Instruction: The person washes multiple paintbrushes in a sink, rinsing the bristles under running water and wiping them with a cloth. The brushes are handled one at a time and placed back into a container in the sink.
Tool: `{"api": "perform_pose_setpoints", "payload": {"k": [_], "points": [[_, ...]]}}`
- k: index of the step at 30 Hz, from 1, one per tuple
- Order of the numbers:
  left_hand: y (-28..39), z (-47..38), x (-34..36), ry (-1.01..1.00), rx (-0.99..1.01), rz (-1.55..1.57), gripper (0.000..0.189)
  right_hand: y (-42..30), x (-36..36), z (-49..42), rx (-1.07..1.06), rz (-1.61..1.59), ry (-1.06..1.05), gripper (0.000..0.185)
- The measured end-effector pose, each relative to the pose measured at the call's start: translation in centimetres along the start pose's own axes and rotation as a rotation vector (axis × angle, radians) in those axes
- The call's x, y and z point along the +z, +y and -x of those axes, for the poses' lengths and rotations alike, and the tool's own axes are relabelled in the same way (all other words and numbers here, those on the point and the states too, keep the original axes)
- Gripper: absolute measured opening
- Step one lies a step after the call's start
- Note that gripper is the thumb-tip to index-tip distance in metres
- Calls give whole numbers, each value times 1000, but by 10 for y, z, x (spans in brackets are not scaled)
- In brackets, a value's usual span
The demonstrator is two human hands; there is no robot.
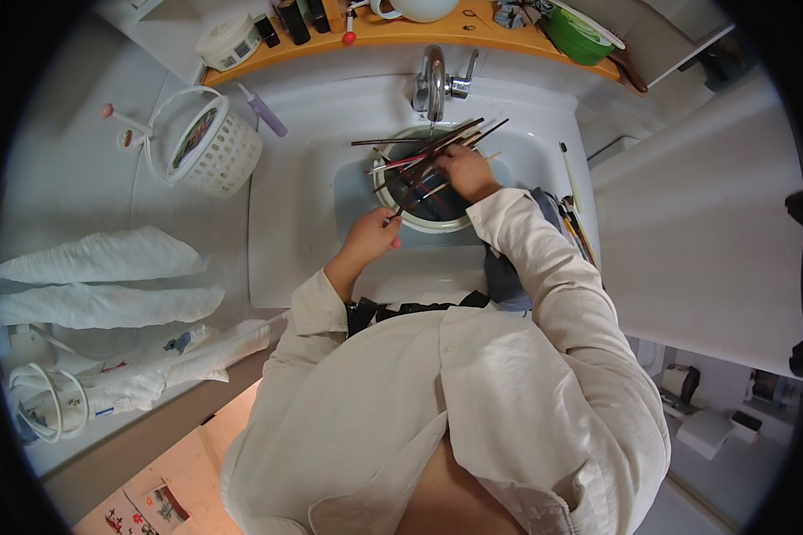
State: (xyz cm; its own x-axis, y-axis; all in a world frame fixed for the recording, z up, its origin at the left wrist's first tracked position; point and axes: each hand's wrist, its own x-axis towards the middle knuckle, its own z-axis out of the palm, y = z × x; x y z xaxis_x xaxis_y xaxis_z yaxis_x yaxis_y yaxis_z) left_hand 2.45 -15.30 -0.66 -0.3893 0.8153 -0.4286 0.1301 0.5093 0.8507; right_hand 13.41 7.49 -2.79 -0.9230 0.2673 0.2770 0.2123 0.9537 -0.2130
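A round bowl with a pale rim stands in the white washbasin, holding dark water. Across it lies a loose heap of slim paintbrushes, with dark brown, red and pale handles; several jut past the rim. At the bowl's near left edge, my left hand pinches the end of one dark brush handle, which slants up into the heap. My right hand reaches over the bowl's right side, fingers curled onto the brushes, the fingertips partly hidden among them. Above the bowl, a thin stream runs from the chrome faucet.
More paintbrushes and a toothbrush lie along the basin's right edge, beside a grey cloth. A white perforated basket and a lilac tube stand left. A wooden shelf with toiletries runs behind the faucet.
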Motion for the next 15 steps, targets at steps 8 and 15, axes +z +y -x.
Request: {"api": "perform_pose_setpoints", "payload": {"k": [8,15], "points": [[7,-6,-1,80,0,230,25,-15,4,-3,29,-310,-182,25],[18,-2,-6,196,52,389,23,-6,-29,2,4,-167,-200,19]]}}
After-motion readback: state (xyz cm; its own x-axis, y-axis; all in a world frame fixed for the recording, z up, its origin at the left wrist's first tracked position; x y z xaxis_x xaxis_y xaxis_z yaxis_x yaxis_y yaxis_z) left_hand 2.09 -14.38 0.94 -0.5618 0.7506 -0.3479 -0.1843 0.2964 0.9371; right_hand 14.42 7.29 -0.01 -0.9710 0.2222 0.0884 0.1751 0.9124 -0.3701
